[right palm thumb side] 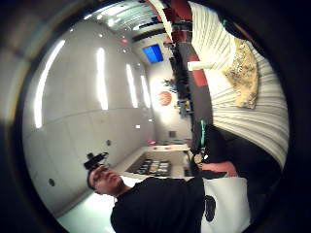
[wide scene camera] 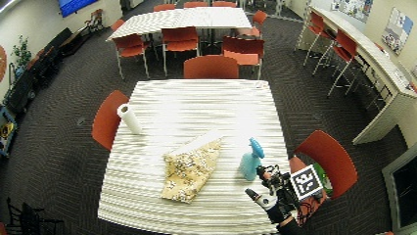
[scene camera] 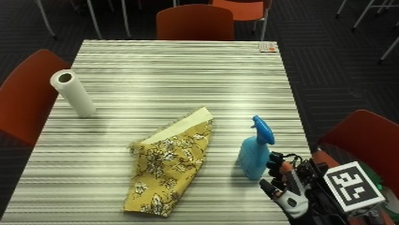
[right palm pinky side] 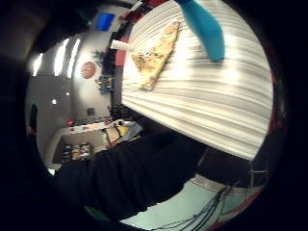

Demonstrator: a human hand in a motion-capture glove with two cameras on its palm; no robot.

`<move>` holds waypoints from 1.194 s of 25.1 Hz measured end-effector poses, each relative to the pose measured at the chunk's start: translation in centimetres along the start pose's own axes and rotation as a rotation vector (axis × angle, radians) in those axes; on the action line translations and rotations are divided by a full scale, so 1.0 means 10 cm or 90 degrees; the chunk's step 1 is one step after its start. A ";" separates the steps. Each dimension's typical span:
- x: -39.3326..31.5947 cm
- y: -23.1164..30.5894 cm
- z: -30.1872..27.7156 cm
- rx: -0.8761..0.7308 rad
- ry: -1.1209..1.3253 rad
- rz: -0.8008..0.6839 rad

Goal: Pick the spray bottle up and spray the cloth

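the bottle (scene camera: 255, 151) stands near the table's (scene camera: 174, 65) right edge, just beside the hand (scene camera: 288, 183). its fingers (scene camera: 275, 160) are spread, reaching toward the bottle's base without holding it. the cloth (scene camera: 169, 161) lies left of the bottle.

The outside view looks steeply down on the striped grey-and-white table (scene camera: 187, 65) from the near edge, close enough that the tabletop nearly fills the frame, with the black-gloved right hand (scene camera: 290, 185) at its lower right; the wide outside view has the same high angle from farther back, so the table (wide scene camera: 196, 103) sits mid-frame among red chairs. Both palm views look sideways across the room, with the table's edge at the upper right of each frame. All four views share the folded yellow floral cloth (scene camera: 168, 164) (right palm pinky side: 155, 55) (right palm thumb side: 242, 73) (wide scene camera: 189, 169); the blue plastic spray bottle (scene camera: 255, 152) (right palm pinky side: 204, 26) (wide scene camera: 250, 159) shows in three.
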State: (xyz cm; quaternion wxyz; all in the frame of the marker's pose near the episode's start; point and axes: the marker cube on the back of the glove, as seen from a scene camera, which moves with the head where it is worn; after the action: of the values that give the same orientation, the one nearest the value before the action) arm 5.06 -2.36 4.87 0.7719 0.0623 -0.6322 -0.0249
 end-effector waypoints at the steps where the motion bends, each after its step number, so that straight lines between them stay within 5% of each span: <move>1: 0.03 0.00 -0.01 0.007 -0.015 0.006; 30: 0.99 -0.64 -0.27 0.155 0.047 0.150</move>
State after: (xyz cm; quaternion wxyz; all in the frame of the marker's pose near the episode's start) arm 9.92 -9.73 13.19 0.7789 0.0815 -0.6046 0.1451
